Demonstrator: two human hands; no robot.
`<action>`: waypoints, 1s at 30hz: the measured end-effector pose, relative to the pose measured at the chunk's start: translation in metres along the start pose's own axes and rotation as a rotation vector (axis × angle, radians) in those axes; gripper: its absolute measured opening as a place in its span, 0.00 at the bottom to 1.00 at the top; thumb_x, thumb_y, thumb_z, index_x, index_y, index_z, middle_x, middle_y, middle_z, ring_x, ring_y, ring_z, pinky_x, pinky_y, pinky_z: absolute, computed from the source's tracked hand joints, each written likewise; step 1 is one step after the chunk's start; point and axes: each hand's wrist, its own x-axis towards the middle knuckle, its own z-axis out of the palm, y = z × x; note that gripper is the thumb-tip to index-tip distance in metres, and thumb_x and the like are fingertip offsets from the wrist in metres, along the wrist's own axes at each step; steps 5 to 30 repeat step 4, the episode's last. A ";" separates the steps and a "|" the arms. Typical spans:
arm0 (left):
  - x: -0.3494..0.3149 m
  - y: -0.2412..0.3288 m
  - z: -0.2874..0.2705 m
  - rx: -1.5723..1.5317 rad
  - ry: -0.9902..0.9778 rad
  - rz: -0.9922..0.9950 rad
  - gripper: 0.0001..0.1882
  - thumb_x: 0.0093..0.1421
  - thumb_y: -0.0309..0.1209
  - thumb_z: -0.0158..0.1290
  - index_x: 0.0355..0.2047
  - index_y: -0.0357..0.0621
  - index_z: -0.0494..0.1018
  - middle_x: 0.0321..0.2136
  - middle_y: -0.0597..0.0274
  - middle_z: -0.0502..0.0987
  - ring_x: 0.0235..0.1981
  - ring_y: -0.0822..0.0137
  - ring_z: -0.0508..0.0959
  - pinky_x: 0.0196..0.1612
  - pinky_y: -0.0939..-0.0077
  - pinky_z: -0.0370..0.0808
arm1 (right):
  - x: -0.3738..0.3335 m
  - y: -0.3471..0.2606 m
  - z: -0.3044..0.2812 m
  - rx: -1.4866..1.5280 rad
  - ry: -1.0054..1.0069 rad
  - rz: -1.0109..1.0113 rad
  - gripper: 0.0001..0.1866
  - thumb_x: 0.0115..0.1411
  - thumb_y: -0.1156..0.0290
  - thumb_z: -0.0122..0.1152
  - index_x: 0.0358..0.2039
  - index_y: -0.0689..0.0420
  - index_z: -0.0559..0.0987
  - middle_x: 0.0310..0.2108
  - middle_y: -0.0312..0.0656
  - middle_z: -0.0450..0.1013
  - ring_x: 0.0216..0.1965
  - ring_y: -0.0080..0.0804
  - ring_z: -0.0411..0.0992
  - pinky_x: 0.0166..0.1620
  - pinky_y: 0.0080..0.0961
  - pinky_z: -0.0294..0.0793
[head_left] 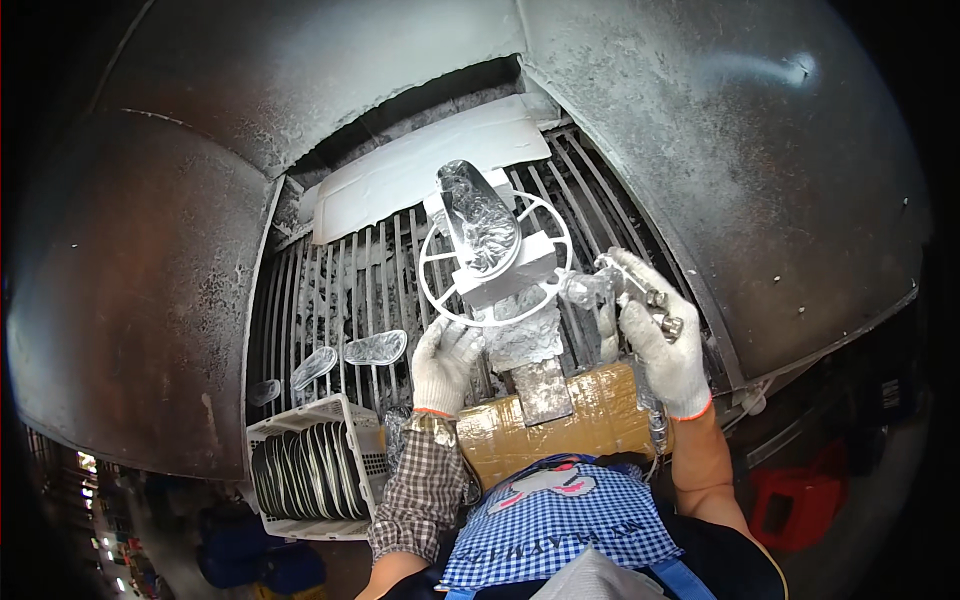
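My right hand [660, 345], in a white glove, is closed around a spray gun [625, 283] with clear plastic wrapped about its front. Its nozzle end is beside the right rim of a white spoked wheel [568, 240]. On a white block [510, 275] at the wheel's middle lies a dark, glossy, sole-shaped piece [478, 215], tilted, with a wrinkled film-like shine. My left hand [447, 365], also gloved, is at the wheel's near rim, its fingers stretched toward it; it holds nothing I can make out, and whether the fingertips touch the rim is unclear.
Below the wheel runs a metal bar grate [340, 290], with shiny sole-shaped pieces [375, 348] at its left. A white plastic basket [365, 450] holds a row of dark, pale-edged pieces. A taped brown carton [610, 400] sits before me. Metal walls [790, 220] enclose the sides.
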 end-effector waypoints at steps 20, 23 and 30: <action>0.003 0.010 -0.003 0.028 0.025 0.028 0.24 0.74 0.40 0.50 0.63 0.36 0.69 0.56 0.42 0.78 0.53 0.43 0.80 0.58 0.46 0.81 | 0.004 0.006 0.003 0.076 -0.010 0.037 0.32 0.74 0.65 0.63 0.73 0.66 0.67 0.34 0.37 0.79 0.30 0.18 0.75 0.35 0.17 0.76; 0.003 0.010 -0.003 0.028 0.025 0.028 0.24 0.74 0.40 0.50 0.63 0.36 0.69 0.56 0.42 0.78 0.53 0.43 0.80 0.58 0.46 0.81 | 0.004 0.006 0.003 0.076 -0.010 0.037 0.32 0.74 0.65 0.63 0.73 0.66 0.67 0.34 0.37 0.79 0.30 0.18 0.75 0.35 0.17 0.76; 0.003 0.010 -0.003 0.028 0.025 0.028 0.24 0.74 0.40 0.50 0.63 0.36 0.69 0.56 0.42 0.78 0.53 0.43 0.80 0.58 0.46 0.81 | 0.004 0.006 0.003 0.076 -0.010 0.037 0.32 0.74 0.65 0.63 0.73 0.66 0.67 0.34 0.37 0.79 0.30 0.18 0.75 0.35 0.17 0.76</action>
